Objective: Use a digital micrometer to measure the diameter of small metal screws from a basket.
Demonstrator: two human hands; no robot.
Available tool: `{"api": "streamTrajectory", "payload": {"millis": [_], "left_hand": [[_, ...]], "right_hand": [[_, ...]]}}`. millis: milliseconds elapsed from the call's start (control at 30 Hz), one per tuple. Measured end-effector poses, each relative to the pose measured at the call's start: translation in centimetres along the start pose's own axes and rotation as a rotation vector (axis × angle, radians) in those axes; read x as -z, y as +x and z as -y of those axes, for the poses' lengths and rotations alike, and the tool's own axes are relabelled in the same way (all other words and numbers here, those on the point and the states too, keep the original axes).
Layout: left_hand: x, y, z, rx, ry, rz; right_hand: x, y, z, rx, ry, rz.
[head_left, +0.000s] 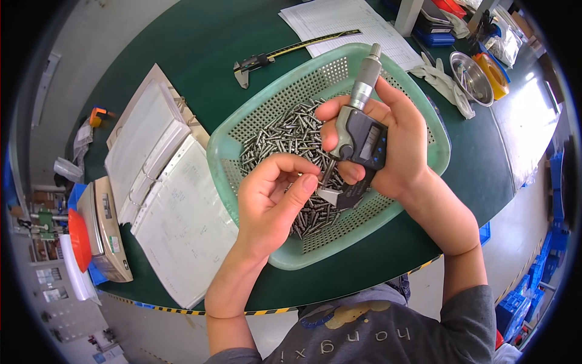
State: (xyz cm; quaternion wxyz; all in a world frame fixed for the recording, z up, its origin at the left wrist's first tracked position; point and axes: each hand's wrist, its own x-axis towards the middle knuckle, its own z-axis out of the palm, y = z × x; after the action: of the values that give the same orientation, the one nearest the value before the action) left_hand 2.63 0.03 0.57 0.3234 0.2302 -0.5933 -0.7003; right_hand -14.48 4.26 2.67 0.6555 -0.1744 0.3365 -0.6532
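Observation:
My right hand is wrapped round a digital micrometer, its thimble pointing up and away and its frame hanging toward me. My left hand is closed in a pinch, thumb against index finger, right beside the micrometer's measuring gap. A small metal pin seems to be between those fingertips, mostly hidden by them. Both hands are above a light green perforated plastic basket. In it lies a heap of small, slim metal pins, pointing every way.
Left of the basket lies an open ring binder, with a scale beyond it. A caliper and paper sheets lie behind. White gloves and a metal bowl sit at the far right. The green table has a striped edge.

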Motion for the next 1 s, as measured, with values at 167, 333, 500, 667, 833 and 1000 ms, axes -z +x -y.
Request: {"api": "streamTrajectory", "payload": {"millis": [167, 333, 500, 667, 833, 1000], "left_hand": [[-0.1, 0.0, -0.1, -0.013, 0.009, -0.001], [-0.4, 0.1, -0.1, -0.006, 0.017, -0.009], [-0.1, 0.2, 0.2, 0.012, -0.032, 0.006], [0.1, 0.3, 0.3, 0.071, -0.133, -0.013], [0.0, 0.4, 0.7, 0.053, -0.148, -0.026], [-0.2, 0.7, 0.5, 0.120, -0.117, 0.003]], "right_hand": [[0.0, 0.1, -0.1, -0.002, -0.064, -0.008], [0.2, -0.1, 0.1, 0.000, -0.052, -0.004], [0.5, 0.0, -0.1, 0.033, -0.051, 0.019], [0.0, 0.1, 0.0, 0.015, -0.053, -0.042], [-0.4, -0.3, -0.2, 0.065, -0.017, -0.059], [-0.3, -0.5, 0.0, 0.082, -0.056, -0.040]]}}
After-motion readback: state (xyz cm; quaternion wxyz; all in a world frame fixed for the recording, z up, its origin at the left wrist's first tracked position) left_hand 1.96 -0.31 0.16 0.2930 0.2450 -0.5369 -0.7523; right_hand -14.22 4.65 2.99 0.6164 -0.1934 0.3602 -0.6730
